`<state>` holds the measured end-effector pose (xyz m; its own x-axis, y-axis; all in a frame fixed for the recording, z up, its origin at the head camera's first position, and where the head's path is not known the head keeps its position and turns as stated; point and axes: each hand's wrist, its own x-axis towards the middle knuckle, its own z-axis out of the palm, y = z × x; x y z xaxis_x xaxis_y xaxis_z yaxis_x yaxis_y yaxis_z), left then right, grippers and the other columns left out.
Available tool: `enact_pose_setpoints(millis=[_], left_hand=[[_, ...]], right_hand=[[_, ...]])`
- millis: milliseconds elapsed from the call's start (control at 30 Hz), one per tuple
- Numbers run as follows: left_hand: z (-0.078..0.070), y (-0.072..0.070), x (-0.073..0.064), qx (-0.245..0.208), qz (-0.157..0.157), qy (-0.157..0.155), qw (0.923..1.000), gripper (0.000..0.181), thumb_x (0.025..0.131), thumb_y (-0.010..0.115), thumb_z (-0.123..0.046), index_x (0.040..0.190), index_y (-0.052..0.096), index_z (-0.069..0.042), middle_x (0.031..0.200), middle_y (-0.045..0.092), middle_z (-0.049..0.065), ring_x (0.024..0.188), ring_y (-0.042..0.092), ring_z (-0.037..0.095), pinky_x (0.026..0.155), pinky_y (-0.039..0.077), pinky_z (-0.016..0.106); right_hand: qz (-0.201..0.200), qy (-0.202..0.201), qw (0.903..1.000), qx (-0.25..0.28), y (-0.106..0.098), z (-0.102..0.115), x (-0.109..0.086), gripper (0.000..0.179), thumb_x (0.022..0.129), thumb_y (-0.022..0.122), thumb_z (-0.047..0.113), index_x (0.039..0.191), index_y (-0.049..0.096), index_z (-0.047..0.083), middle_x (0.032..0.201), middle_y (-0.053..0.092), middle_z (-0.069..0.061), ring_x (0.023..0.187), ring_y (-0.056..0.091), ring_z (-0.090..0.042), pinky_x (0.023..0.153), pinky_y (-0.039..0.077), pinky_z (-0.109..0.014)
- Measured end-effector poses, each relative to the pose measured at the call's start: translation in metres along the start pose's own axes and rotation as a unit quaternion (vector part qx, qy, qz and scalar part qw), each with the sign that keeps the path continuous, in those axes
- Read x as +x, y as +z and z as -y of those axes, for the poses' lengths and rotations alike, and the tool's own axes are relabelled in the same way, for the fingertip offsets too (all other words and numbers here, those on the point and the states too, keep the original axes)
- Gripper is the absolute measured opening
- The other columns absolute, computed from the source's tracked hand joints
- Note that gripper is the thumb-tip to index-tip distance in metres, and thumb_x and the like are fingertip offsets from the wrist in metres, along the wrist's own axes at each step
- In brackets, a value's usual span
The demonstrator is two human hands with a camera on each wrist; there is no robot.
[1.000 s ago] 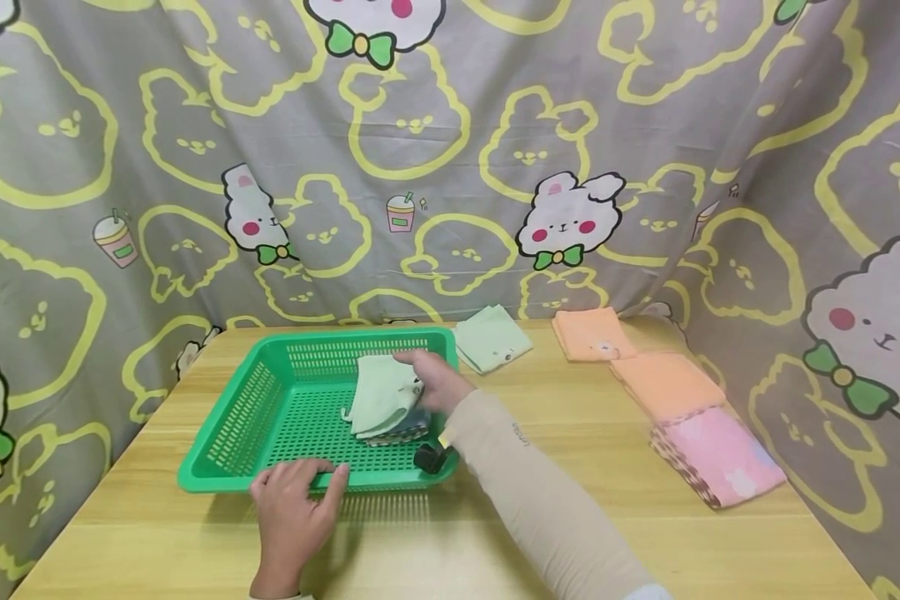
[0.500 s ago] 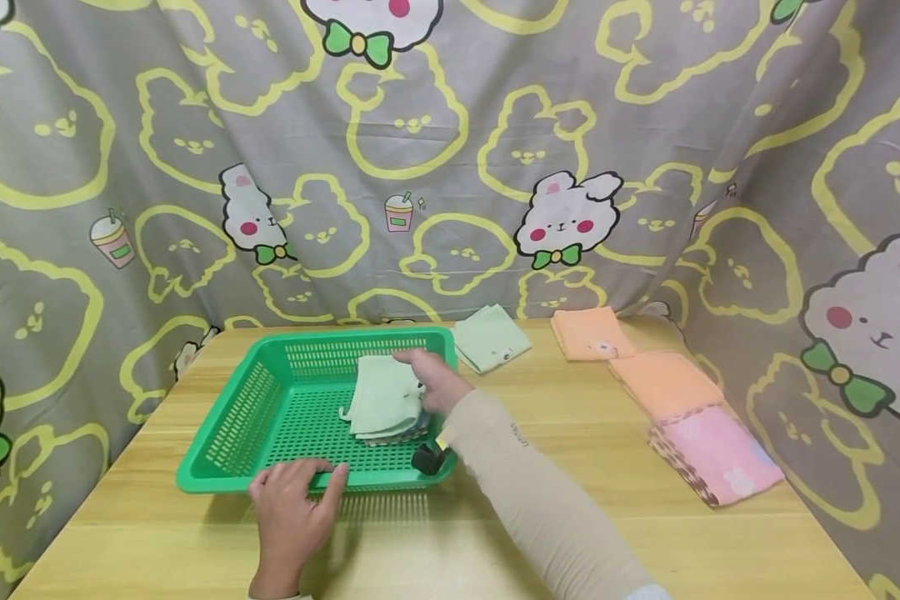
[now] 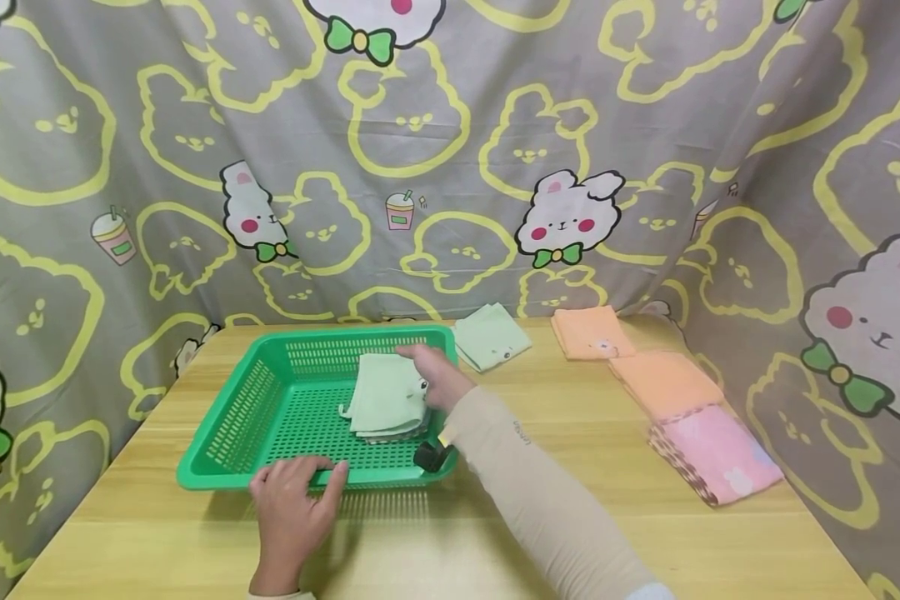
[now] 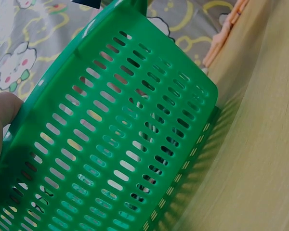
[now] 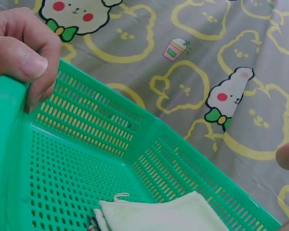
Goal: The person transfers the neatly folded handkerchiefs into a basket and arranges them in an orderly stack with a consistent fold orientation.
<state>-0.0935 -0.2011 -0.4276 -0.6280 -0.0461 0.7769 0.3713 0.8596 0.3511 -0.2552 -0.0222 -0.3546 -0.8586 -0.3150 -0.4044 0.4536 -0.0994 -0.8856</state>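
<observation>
A printed curtain [image 3: 450,150] with rabbits hangs behind and beside a wooden table [image 3: 495,533]. On the table's left half sits a green basket [image 3: 240,417] with slotted walls. Inside it, toward the right side, lies a small stack of folded cloths topped by a pale green cloth [image 3: 386,404]. The right hand [image 3: 437,379] is over that stack at the basket's far right corner; the right wrist view shows the thumb and a fingertip spread apart above the cloth, gripping nothing, though whether the palm touches the cloth is hard to tell. The left hand [image 3: 294,500] rests on the basket's near rim, fingers laid fairly straight over the edge. To the right on the table lie a pink cloth [image 3: 716,457], two orange cloths [image 3: 663,383], and another pale green one [image 3: 490,336] just beyond the basket.
</observation>
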Motion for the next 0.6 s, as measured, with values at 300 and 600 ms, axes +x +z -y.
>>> enact_pose_setpoints(millis=[300,600], left_hand=[[-0.0002,-0.0013,-0.0004,0.002,0.006,-0.007,1.0,0.018,0.08,0.069,-0.027,0.071,0.066,-0.011,0.072,0.068,0.008,0.067,0.054,0.027,0.082,0.026,0.06],[-0.0006,-0.0005,-0.0001,0.003,0.003,-0.003,1.0,0.018,0.08,0.069,-0.027,0.071,0.066,-0.011,0.072,0.068,0.008,0.067,0.055,0.028,0.08,0.027,0.058]], right_hand=[[-0.003,-0.003,0.9999,0.011,-0.0001,0.005,-0.0025,0.06,0.095,0.057,0.03,0.145,0.037,0.005,0.157,0.018,-0.016,0.141,0.02,-0.04,0.108,0.007,-0.066],[0.026,-0.006,0.9993,0.026,-0.0047,0.0051,-0.0034,0.061,0.096,0.054,0.029,0.147,0.032,0.003,0.156,0.02,-0.017,0.139,0.023,-0.039,0.108,0.004,-0.065]])
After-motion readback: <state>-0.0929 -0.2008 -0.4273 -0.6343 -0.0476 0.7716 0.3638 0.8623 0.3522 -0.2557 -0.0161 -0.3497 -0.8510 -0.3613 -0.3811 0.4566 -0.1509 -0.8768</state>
